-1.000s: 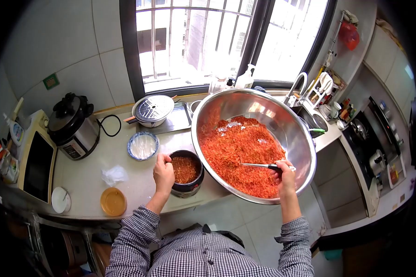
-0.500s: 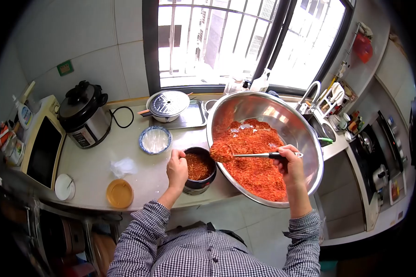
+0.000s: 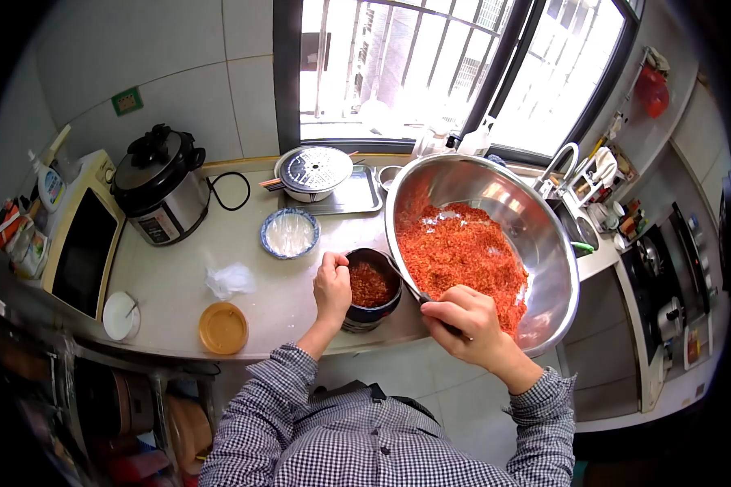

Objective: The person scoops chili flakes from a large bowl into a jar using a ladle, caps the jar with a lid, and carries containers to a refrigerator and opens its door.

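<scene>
My left hand (image 3: 331,289) is closed on the rim of a dark round jar (image 3: 370,319) that stands at the counter's front edge. Red chopped chili sauce (image 3: 369,284) fills part of the jar. In my right hand (image 3: 473,331) is the black handle of a metal spoon (image 3: 404,278); its shaft slants across the bowl's near rim toward the jar, and its head is hidden in or behind the jar's mouth. A large steel bowl (image 3: 556,312) stands tilted to the right of the jar, holding a heap of chopped red chili (image 3: 463,247).
Left on the counter are a blue-rimmed bowl (image 3: 266,238) covered in plastic film, a crumpled plastic bag (image 3: 230,281), an orange-brown lid (image 3: 223,329) and a white cup (image 3: 120,316). Behind stand a pressure cooker (image 3: 161,195), a microwave (image 3: 85,235) and a metal tray (image 3: 357,195).
My right hand has moved left and toward me, bringing the chili-loaded spoon from above the steel bowl to the jar. My left hand still grips the jar's rim. The view has shifted slightly.
</scene>
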`<state>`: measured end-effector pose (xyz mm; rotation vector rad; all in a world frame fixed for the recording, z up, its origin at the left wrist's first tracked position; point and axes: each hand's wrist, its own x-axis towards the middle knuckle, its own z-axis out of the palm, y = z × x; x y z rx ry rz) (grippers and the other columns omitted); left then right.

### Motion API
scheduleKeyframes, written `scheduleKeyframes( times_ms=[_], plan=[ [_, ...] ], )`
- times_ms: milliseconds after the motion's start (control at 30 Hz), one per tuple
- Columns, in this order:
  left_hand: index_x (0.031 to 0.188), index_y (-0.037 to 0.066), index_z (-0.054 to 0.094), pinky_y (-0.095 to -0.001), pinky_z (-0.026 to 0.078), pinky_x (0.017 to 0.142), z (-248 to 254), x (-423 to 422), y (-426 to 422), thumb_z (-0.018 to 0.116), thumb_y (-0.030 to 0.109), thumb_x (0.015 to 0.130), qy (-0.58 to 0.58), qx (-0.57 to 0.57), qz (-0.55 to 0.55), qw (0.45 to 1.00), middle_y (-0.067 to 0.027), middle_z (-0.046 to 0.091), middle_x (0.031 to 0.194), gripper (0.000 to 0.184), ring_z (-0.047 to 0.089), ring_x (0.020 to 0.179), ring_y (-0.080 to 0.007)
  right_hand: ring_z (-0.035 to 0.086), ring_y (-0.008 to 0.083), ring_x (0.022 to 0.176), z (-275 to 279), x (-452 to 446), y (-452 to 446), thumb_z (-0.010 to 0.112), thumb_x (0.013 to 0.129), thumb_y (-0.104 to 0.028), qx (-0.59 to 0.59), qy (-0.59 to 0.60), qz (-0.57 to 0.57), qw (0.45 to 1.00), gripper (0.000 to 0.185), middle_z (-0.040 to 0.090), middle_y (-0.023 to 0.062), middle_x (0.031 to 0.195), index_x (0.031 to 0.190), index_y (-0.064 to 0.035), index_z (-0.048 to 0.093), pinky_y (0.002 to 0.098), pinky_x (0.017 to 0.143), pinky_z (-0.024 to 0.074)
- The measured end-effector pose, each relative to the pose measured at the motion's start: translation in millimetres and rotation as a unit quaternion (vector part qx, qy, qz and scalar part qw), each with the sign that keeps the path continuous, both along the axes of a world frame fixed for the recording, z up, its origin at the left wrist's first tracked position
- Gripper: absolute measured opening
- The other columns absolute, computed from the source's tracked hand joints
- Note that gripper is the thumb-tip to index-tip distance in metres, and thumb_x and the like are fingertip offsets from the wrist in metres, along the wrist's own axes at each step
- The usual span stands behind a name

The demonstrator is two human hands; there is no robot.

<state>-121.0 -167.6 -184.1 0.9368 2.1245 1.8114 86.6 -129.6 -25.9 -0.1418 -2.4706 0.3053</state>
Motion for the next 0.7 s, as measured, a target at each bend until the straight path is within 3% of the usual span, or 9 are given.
scheduleKeyframes(
  times_ms=[100, 133, 233, 267, 367, 700],
  plan=[
    [0.086, 0.004, 0.049, -0.0442, 0.044, 0.075, -0.5, -0.6, -0.2, 0.040, 0.006, 0.080, -0.006, 0.002, -0.008, 1.000, -0.0170, 0.064, 0.089, 0.012, 0.058, 0.082, -0.0378, 0.051, 0.0228, 0.052, 3.5, -0.2, -5.8, 0.063, 0.067, -0.001, -0.087, 0.032, -0.035, 0.995, 0.010, 0.052, 0.0072, 0.062, 0.077, -0.0031, 0.062, 0.0293, 0.048, 0.0420],
    [0.087, 0.004, 0.049, -0.0439, 0.044, 0.076, -0.9, -1.0, -0.2, 0.039, 0.006, 0.080, -0.008, 0.004, -0.012, 1.000, -0.0172, 0.064, 0.092, 0.011, 0.058, 0.083, -0.0378, 0.053, 0.0164, 0.051, -0.7, -1.4, -5.8, 0.063, 0.071, 0.000, -0.142, 0.043, -0.046, 0.988, 0.006, 0.056, 0.0056, 0.063, 0.077, -0.0006, 0.061, 0.0263, 0.048, 0.0408],
    [0.088, 0.004, 0.047, -0.0422, 0.044, 0.079, -1.7, -1.0, -0.1, 0.039, 0.006, 0.080, -0.008, 0.032, -0.023, 0.999, -0.0176, 0.064, 0.100, 0.011, 0.059, 0.087, -0.0373, 0.052, 0.0077, 0.055, -23.6, -5.7, -5.7, 0.062, 0.076, -0.002, -0.454, 0.030, -0.149, 0.878, 0.004, 0.059, 0.0016, 0.065, 0.078, 0.0013, 0.061, 0.0234, 0.048, 0.0390],
    [0.088, 0.004, 0.046, -0.0418, 0.044, 0.079, -1.4, -1.3, -0.4, 0.039, 0.006, 0.080, -0.010, 0.032, -0.028, 0.999, -0.0177, 0.064, 0.102, 0.011, 0.059, 0.089, -0.0370, 0.051, 0.0031, 0.058, -32.4, -7.4, -1.6, 0.062, 0.079, -0.004, -0.489, 0.057, -0.154, 0.857, 0.006, 0.059, -0.0008, 0.066, 0.078, 0.0019, 0.061, 0.0202, 0.049, 0.0388],
    [0.088, 0.004, 0.046, -0.0407, 0.044, 0.081, 2.3, -1.7, -1.8, 0.038, 0.006, 0.081, -0.022, 0.024, -0.041, 0.999, -0.0182, 0.063, 0.106, 0.011, 0.059, 0.092, -0.0362, 0.052, 0.0042, 0.057, -35.5, -13.5, 3.7, 0.060, 0.080, -0.004, -0.529, 0.086, -0.194, 0.821, 0.006, 0.059, 0.0003, 0.066, 0.078, 0.0009, 0.061, 0.0185, 0.050, 0.0397],
    [0.088, 0.003, 0.045, -0.0393, 0.044, 0.081, -2.5, -4.6, -0.5, 0.038, 0.004, 0.080, -0.011, 0.045, -0.055, 0.997, -0.0197, 0.062, 0.106, 0.011, 0.060, 0.093, -0.0347, 0.051, 0.0035, 0.051, -27.7, -25.7, 17.1, 0.059, 0.078, -0.006, -0.513, 0.126, -0.211, 0.823, 0.009, 0.057, 0.0005, 0.058, 0.073, 0.0004, 0.059, 0.0186, 0.045, 0.0373]
  ],
)
